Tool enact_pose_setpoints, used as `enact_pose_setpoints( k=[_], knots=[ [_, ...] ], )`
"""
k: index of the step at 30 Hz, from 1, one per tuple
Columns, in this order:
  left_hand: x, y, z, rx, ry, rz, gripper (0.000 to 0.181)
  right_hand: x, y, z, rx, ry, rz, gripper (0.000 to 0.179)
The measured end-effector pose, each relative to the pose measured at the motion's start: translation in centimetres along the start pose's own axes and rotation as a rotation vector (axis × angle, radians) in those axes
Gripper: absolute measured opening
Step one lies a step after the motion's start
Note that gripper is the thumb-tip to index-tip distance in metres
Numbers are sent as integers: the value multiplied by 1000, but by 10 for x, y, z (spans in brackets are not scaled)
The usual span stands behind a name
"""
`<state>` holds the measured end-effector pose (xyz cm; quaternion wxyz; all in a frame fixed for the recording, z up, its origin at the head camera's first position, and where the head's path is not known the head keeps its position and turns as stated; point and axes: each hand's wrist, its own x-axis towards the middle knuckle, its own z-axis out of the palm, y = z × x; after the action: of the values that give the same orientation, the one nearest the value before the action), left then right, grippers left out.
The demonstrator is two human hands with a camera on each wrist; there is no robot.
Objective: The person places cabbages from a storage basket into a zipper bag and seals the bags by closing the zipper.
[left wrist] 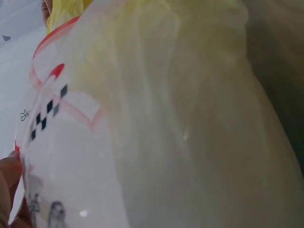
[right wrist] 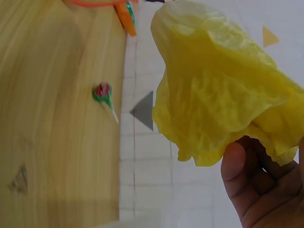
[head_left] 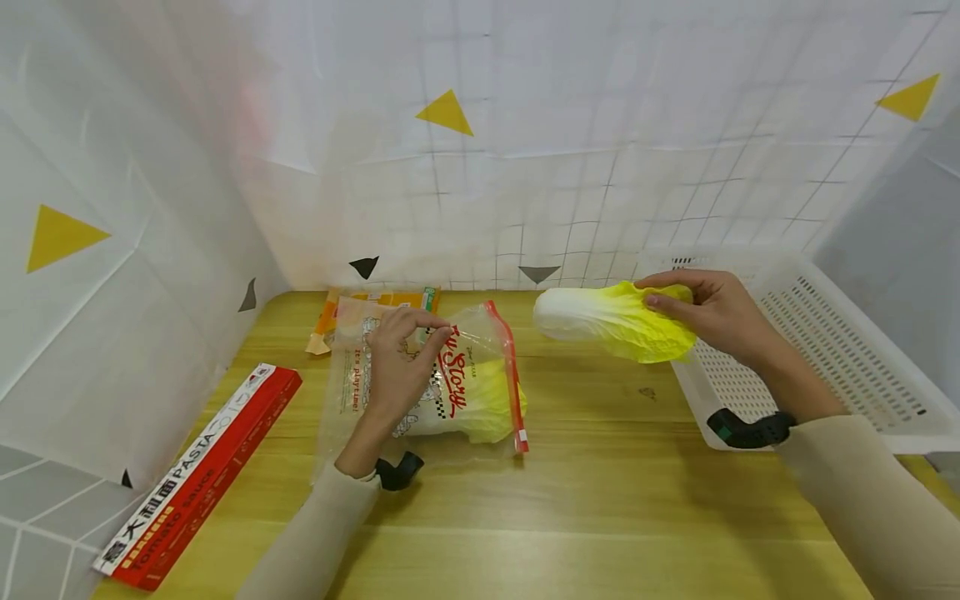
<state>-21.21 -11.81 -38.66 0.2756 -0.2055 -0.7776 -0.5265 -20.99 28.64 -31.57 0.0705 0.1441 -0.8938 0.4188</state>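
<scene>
My right hand (head_left: pixel 712 312) pinches a napa cabbage leaf (head_left: pixel 600 321) by its frilly yellow end, with the white stalk pointing left above the table. Up close, the right wrist view shows the crinkled leaf (right wrist: pixel 213 85) over my curled fingers (right wrist: pixel 235 166). A clear zip bag (head_left: pixel 345 417) with red lettering and a red slider strip lies to the left. Its film is pinched between thumb and forefinger of my left hand (head_left: pixel 401 358). Inside the bag is another cabbage leaf (head_left: pixel 491 404), seen through the plastic. The left wrist view shows the bag's film (left wrist: pixel 71 166) very near.
A red pasta box (head_left: pixel 217 467) lies slanted at the left. An orange packet (head_left: pixel 322 329) sits partly behind the bag. The white perforated basket (head_left: pixel 840 358) stands at the right, below my right forearm. A lollipop (right wrist: pixel 103 92) lies near the table's back edge.
</scene>
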Motion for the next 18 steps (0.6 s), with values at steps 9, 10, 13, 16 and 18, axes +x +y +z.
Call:
enact_pose_setpoints(
  k=[9, 10, 13, 16, 18],
  knots=[
    [1, 2, 0, -2, 15, 9, 8, 5, -7, 33, 64, -65, -27, 29],
    [1, 2, 0, -4, 17, 10, 7, 5, -7, 35, 72, -67, -28, 29],
    [1, 1, 0, -6, 21, 16, 6, 5, -7, 42, 89, -61, -20, 29],
    [1, 2, -1, -8, 27, 12, 8, 5, -7, 48, 105, -63, -1, 27],
    [1, 2, -1, -3, 34, 5, 10, 5, -6, 50, 116, -75, 3, 27]
  ],
)
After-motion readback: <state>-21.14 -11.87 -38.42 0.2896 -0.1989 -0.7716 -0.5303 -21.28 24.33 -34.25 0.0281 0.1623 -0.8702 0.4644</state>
